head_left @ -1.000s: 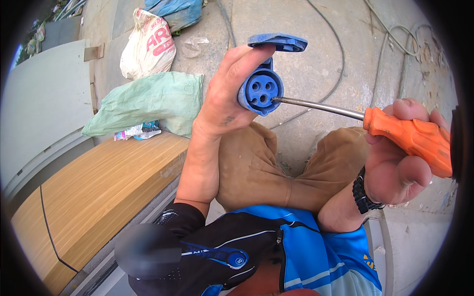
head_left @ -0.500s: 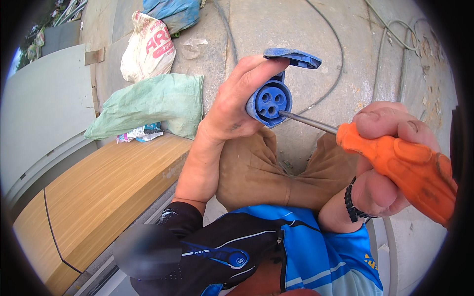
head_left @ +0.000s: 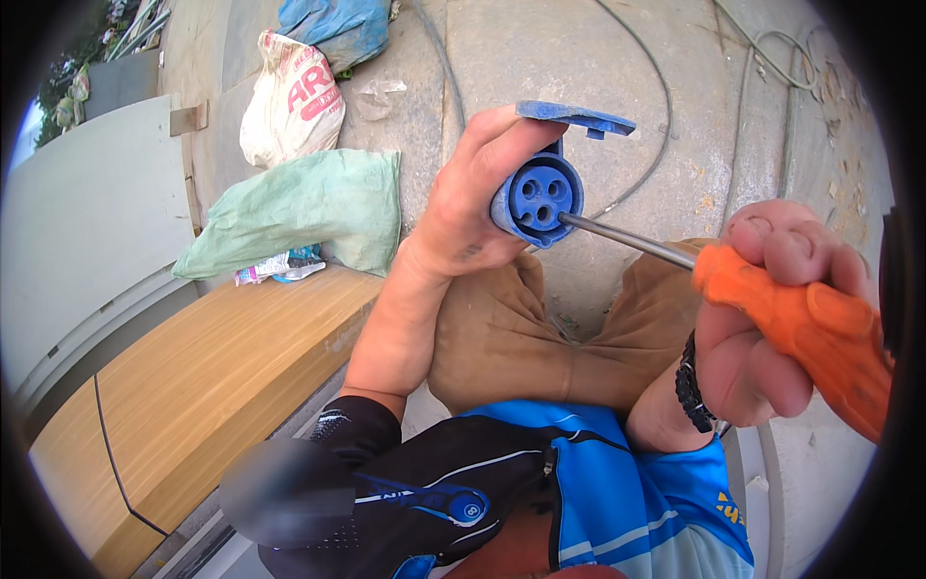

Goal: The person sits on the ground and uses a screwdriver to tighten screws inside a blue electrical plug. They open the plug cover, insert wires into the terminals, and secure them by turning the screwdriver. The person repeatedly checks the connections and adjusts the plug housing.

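A blue industrial socket connector [head_left: 541, 188], round with three holes in its face, is gripped in my left hand [head_left: 458, 207]. Its hinged blue lid [head_left: 579, 118] is swung up, and my fingers press against the lid's underside. My right hand [head_left: 762, 338] is closed round the orange handle of a screwdriver [head_left: 791, 309]. The steel shaft points left, and its tip meets the connector's face at the right edge, beside the lower hole. How deep the tip goes is hidden. The connector's back end is covered by my left palm.
Wood-grain boards [head_left: 203, 386] lie at the left, with a green sack [head_left: 299, 207] at their far end. Beyond are a white sack [head_left: 292, 101] and a blue bag [head_left: 338, 31]. Cables [head_left: 666, 87] run across the concrete floor. My knees in brown trousers [head_left: 521, 328] are under the hands.
Both hands have shifted slightly right in the picture, with the connector and screwdriver moving along. The lid looks a little more edge-on. The screwdriver tip stays at the connector's face.
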Demonstrator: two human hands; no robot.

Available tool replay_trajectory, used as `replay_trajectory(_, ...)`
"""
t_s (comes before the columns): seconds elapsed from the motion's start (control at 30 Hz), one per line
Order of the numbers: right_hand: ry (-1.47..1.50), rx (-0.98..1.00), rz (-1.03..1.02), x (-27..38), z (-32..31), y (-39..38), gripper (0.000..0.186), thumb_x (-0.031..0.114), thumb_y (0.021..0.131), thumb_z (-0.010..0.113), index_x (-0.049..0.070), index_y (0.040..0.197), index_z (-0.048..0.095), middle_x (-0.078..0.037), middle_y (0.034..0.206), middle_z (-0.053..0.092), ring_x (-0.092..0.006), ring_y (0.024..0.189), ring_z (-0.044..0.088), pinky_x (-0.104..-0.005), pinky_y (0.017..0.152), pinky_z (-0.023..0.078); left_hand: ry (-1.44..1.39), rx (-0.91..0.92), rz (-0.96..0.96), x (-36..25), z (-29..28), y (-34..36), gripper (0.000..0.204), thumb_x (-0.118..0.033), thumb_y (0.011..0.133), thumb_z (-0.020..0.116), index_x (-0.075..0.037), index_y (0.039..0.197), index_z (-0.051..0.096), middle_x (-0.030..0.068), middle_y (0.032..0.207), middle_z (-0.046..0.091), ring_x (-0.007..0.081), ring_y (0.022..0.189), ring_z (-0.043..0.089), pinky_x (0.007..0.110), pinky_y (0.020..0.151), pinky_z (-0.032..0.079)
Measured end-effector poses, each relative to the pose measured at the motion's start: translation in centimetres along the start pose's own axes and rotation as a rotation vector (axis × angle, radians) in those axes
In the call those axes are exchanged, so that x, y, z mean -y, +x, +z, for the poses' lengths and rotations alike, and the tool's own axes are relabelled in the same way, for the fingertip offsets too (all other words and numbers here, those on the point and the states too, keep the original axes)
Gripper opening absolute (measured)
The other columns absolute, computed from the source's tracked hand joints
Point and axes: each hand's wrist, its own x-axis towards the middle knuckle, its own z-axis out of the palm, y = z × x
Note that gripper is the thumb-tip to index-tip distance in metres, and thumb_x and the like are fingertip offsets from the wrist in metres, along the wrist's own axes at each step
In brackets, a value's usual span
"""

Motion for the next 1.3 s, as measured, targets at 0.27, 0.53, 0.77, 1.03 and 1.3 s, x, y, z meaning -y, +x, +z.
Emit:
replay_trajectory(0.27,0.439,-0.324,-0.026,1.1,0.9,2.6,0.041,0.028,0.090,0.073,0.005,0.123,0.061,-0.004,0.113,0.054,-0.0241,0.112,0.050,-0.0417,0.103,0.038,-0.040,-0.101,0.064,0.4,-0.3,-1.1,0.110,-0.005,0.070,0.090,-0.008,0.154,0.018,0.0250,0.135,0.050,0.0208,0.078,0.067,0.032,0.067,0.054)
replay_trajectory(0.53,0.527,-0.225,0.119,-0.8,1.1,3.0,0.041,0.027,0.094,0.069,0.003,0.122,0.050,-0.004,0.101,0.049,-0.0139,0.082,0.044,-0.0295,0.074,0.037,-0.258,-0.250,0.027,-1.8,-0.2,-1.0,0.115,-0.007,0.064,0.094,-0.025,0.153,0.023,0.0222,0.135,0.045,0.0244,0.087,0.068,0.032,0.069,0.056)
replay_trajectory(0.77,0.307,-0.094,0.198,-2.5,1.7,2.7,0.030,0.029,0.094,0.071,0.007,0.107,0.055,-0.004,0.097,0.055,-0.0116,0.073,0.049,-0.0273,0.066,0.041,-0.294,-0.119,0.100,-1.8,-0.8,-1.2,0.122,-0.020,0.064,0.096,-0.015,0.156,0.016,0.0203,0.139,0.043,0.0258,0.090,0.068,0.033,0.075,0.055)
replay_trajectory(1.03,-0.229,-0.024,0.594,-4.6,8.3,2.3,0.019,0.007,0.085,0.079,-0.001,0.097,0.067,-0.005,0.088,0.068,-0.0107,0.078,0.062,-0.0252,0.070,0.050,-1.000,-0.465,-0.414,-1.8,-0.2,-0.2,0.110,-0.047,0.082,0.079,-0.005,0.156,0.010,0.0181,0.128,0.050,0.0283,0.090,0.068,0.040,0.085,0.051)
replay_trajectory(1.3,-0.196,-0.026,0.477,-7.6,11.3,0.4,0.012,-0.001,0.086,0.075,-0.002,0.096,0.068,-0.003,0.086,0.068,-0.0075,0.078,0.062,-0.0237,0.069,0.052,-1.065,-0.523,-0.452,-1.5,-0.1,-0.4,0.090,-0.041,0.093,0.068,-0.006,0.155,0.015,0.0146,0.132,0.047,0.0261,0.094,0.063,0.039,0.086,0.050)
